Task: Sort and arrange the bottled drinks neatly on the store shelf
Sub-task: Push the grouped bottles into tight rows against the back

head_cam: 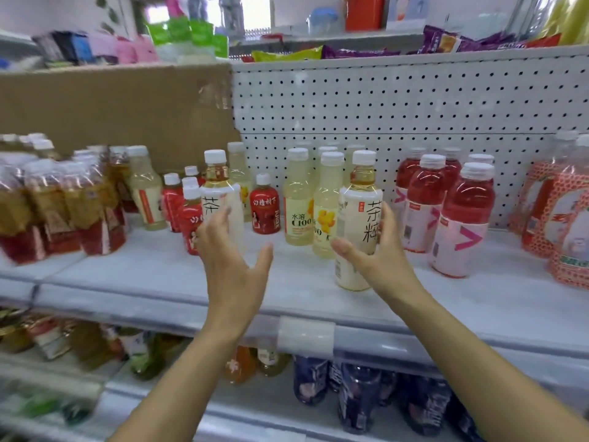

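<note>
Two white-labelled tea bottles stand on the white shelf (pixel 153 275). My right hand (pixel 379 250) wraps the right tea bottle (pixel 360 199) near the shelf's front, thumb across the label and fingers round its right side. My left hand (pixel 232 260) is spread open, with its fingertips against the label of the left tea bottle (pixel 218 183) and the thumb out to the right. Between the two stand pale yellow C100 bottles (pixel 298 199) and small red juice bottles (pixel 264 205).
Pink-red drink bottles (pixel 462 212) stand right of my right hand, with large red-patterned bottles (pixel 567 224) beyond. Shrink-wrapped packs (pixel 57 205) fill the left end. Behind are a cardboard sheet (pixel 111 106) and pegboard (pixel 398 100). A lower shelf holds dark bottles (pixel 357 393).
</note>
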Demonstrator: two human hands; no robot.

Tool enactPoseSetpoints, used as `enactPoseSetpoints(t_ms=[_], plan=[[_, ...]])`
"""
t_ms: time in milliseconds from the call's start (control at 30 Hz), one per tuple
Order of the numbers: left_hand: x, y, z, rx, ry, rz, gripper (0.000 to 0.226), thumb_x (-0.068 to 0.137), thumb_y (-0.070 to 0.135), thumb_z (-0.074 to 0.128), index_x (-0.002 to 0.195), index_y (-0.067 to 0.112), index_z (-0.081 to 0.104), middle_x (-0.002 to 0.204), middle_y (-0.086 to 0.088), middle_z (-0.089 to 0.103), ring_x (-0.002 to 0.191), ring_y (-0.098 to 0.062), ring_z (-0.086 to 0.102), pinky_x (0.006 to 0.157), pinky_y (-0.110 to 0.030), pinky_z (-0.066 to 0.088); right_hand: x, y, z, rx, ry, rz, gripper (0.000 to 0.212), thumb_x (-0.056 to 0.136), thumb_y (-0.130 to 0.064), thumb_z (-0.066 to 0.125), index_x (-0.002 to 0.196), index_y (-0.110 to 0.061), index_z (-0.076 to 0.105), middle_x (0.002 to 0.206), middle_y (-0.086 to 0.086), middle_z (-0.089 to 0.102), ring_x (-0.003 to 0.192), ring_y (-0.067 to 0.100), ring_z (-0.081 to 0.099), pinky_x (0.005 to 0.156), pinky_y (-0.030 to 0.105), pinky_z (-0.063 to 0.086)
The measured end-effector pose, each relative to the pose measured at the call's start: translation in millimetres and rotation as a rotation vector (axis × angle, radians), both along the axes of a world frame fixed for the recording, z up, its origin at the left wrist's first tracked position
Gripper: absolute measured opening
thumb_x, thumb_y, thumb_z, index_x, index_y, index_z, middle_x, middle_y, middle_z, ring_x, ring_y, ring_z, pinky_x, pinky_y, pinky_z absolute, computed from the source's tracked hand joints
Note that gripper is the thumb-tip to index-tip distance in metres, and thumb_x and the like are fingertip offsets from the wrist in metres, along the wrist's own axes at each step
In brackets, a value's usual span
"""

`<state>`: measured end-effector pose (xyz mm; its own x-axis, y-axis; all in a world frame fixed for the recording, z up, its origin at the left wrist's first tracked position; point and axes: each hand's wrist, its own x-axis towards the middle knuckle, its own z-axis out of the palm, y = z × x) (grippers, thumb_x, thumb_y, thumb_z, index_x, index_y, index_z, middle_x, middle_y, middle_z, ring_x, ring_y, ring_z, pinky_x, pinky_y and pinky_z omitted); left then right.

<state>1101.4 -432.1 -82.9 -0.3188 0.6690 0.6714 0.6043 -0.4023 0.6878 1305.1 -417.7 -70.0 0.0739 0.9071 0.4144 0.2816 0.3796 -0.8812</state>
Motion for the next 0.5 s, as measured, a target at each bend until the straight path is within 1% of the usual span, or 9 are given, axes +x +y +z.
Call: enactPoseSetpoints(t_ms=[67, 100, 133, 167, 200, 233, 300, 433, 500], plan=[[-23.7, 14.8, 10.4, -0.094, -0.168, 0.072, 0.087, 0.082, 0.019, 0.077, 0.149, 0.017, 0.022, 0.146, -0.004, 0.030, 0.131, -0.009, 0.026, 0.112, -0.033, 0.029, 0.2, 6.4, -1.2, -0.023, 0.017, -0.005, 0.097, 0.076, -0.031, 0.082, 0.150, -0.028, 0.020, 0.132, -0.016, 0.045, 0.121, 0.005, 0.045, 0.100, 0.027, 0.036], [-32.3, 22.7, 15.3, -0.170, -0.251, 0.050, 0.092, 0.082, 0.019, 0.078, 0.151, 0.019, 0.017, 0.147, -0.004, 0.031, 0.134, -0.013, 0.031, 0.113, -0.039, 0.032, -0.1, 9.0, -2.3, -0.032, 0.027, -0.011, 0.093, 0.076, -0.028, 0.082, 0.149, -0.024, 0.024, 0.130, -0.014, 0.047, 0.119, 0.006, 0.047, 0.098, 0.027, 0.037], [-38.8, 30.8, 17.9, -0.241, -0.313, -0.003, 0.094, 0.082, 0.019, 0.078, 0.152, 0.021, 0.016, 0.146, -0.003, 0.037, 0.133, -0.016, 0.038, 0.113, -0.044, 0.036, -0.6, 11.4, -3.6, -0.043, 0.034, -0.020, 0.088, 0.077, -0.027, 0.082, 0.147, -0.022, 0.028, 0.127, -0.013, 0.049, 0.116, 0.007, 0.050, 0.096, 0.027, 0.039], [-42.5, 37.6, 18.9, -0.300, -0.339, -0.059, 0.091, 0.082, 0.019, 0.078, 0.151, 0.022, 0.018, 0.140, 0.000, 0.045, 0.127, -0.017, 0.046, 0.111, -0.048, 0.040, -1.0, 13.6, -4.8, -0.055, 0.031, -0.030, 0.084, 0.077, -0.027, 0.082, 0.144, -0.020, 0.032, 0.125, -0.012, 0.051, 0.113, 0.008, 0.051, 0.095, 0.028, 0.041], [-44.9, 43.2, 18.0, -0.343, -0.330, -0.097, 0.085, 0.082, 0.019, 0.079, 0.148, 0.021, 0.025, 0.133, 0.004, 0.051, 0.120, -0.016, 0.051, 0.108, -0.049, 0.043, -1.7, 15.7, -6.0, -0.061, 0.022, -0.037, 0.080, 0.077, -0.027, 0.082, 0.140, -0.018, 0.035, 0.123, -0.011, 0.053, 0.111, 0.009, 0.053, 0.095, 0.029, 0.043], [-46.7, 47.3, 16.6, -0.367, -0.301, -0.118, 0.076, 0.082, 0.019, 0.079, 0.143, 0.020, 0.032, 0.127, 0.007, 0.053, 0.116, -0.015, 0.052, 0.106, -0.049, 0.045, -2.8, 17.1, -6.5, -0.063, 0.018, -0.038, 0.076, 0.077, -0.027, 0.082, 0.138, -0.018, 0.038, 0.121, -0.011, 0.055, 0.109, 0.009, 0.055, 0.094, 0.030, 0.045], [-49.0, 51.6, 14.3, -0.368, -0.256, -0.141, 0.065, 0.082, 0.020, 0.079, 0.133, 0.019, 0.037, 0.123, 0.008, 0.053, 0.114, -0.015, 0.052, 0.103, -0.044, 0.045, -6.0, 19.7, -7.8, -0.064, 0.027, -0.020, 0.069, 0.077, -0.026, 0.082, 0.133, -0.020, 0.042, 0.120, -0.010, 0.058, 0.108, 0.010, 0.057, 0.091, 0.031, 0.047], [-53.7, 47.2, 16.5, -0.335, -0.270, -0.203, 0.063, 0.082, 0.020, 0.079, 0.133, 0.022, 0.041, 0.118, 0.013, 0.056, 0.108, -0.011, 0.054, 0.093, -0.036, 0.045, -20.4, 21.7, -6.9, -0.063, -0.006, 0.010, 0.058, 0.076, -0.028, 0.082, 0.123, -0.027, 0.048, 0.117, -0.011, 0.061, 0.108, 0.012, 0.060, 0.092, 0.037, 0.051], [-58.8, 39.7, 18.1, -0.288, -0.296, -0.245, 0.061, 0.081, 0.022, 0.079, 0.132, 0.025, 0.045, 0.116, 0.013, 0.060, 0.105, -0.007, 0.059, 0.089, -0.032, 0.048, -33.1, 19.2, -4.9, -0.052, -0.005, 0.018, 0.056, 0.075, -0.031, 0.082, 0.120, -0.027, 0.050, 0.115, -0.009, 0.063, 0.106, 0.013, 0.062, 0.087, 0.038, 0.054]])
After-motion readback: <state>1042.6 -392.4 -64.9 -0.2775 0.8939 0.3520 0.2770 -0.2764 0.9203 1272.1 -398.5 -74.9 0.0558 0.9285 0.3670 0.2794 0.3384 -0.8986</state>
